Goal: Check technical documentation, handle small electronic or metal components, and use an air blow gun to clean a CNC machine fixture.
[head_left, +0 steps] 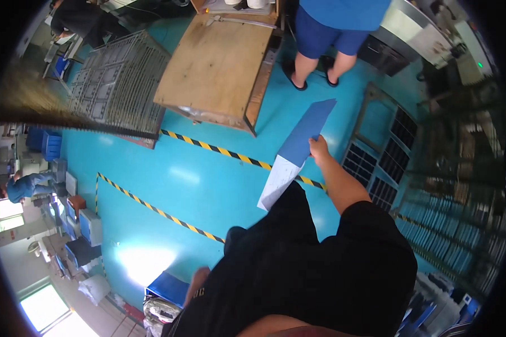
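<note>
Out in front to the right, my right hand (pixel 319 147) is closed on the edge of a long flat blue-and-white folder-like sheet (pixel 305 135). Its upper part is blue, and the lower part is white with faint marks. The sheet hangs tilted above the floor, its white end close to my dark trouser leg. Low at my left side, my left hand (pixel 199 277) shows only in part against my black clothing. Its fingers cannot be made out. Beside it are a blue box (pixel 167 288) and a clear plastic bag (pixel 160 309).
A wooden-topped cart (pixel 216 62) stands ahead, with a stack of wire racks (pixel 115 78) to its left. A person in blue shorts (pixel 326 36) stands beyond. Framed dark panels (pixel 393 151) and tall shelving (pixel 461 208) line the right. Striped tape (pixel 216 149) crosses the blue floor.
</note>
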A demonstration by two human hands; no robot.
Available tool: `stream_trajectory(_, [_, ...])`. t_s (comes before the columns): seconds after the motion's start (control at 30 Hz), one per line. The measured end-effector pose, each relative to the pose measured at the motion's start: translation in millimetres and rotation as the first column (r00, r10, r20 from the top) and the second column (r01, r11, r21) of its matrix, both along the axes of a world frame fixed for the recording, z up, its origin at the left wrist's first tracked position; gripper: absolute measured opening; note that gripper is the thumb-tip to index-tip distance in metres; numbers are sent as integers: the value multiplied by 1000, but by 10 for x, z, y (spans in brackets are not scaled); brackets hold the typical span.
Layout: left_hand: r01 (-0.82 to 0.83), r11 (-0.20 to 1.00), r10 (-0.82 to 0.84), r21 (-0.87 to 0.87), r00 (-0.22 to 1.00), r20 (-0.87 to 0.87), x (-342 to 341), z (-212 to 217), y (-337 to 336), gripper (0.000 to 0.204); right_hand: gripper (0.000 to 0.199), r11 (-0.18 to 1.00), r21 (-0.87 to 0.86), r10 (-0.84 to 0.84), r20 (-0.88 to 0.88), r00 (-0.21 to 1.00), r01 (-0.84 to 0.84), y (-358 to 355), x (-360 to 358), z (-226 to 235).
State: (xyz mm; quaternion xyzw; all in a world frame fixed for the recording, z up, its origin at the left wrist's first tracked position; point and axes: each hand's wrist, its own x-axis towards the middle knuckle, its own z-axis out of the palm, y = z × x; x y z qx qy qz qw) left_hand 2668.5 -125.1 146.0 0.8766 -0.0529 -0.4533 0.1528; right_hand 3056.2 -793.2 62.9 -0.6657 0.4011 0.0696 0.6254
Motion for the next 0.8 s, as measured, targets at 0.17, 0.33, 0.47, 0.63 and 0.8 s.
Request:
stream_trajectory(0.17, [-530, 848, 522, 6, 832, -187, 308, 603, -900, 28, 30, 944, -299, 181, 127, 975, -137, -182, 2080, -1226])
stream_trajectory(0.33, [-941, 286, 935, 182, 233, -268, 613, 1475, -1513, 32, 37, 880, -324, 400, 106, 911, -348, 181, 3564, -1458])
stream_trajectory(0.47, [-971, 158, 899, 182, 65, -434, 933, 1361, -1659, 38, 46, 952, 101, 270, 161, 949, -288, -39, 4350, -1613])
stream_trajectory(0.63, [-896, 333, 928, 295, 256, -271, 1329, 1650, -2055, 37, 72, 867, -171, 466, -59, 883, -469, 89, 3906, -1673])
stream_trajectory(0.8, [-855, 443, 888, 270, 376, -266, 1401, 1718, -2007, 36, 43, 488, -45, 840, -248, 483, -872, 138, 1427, -1600])
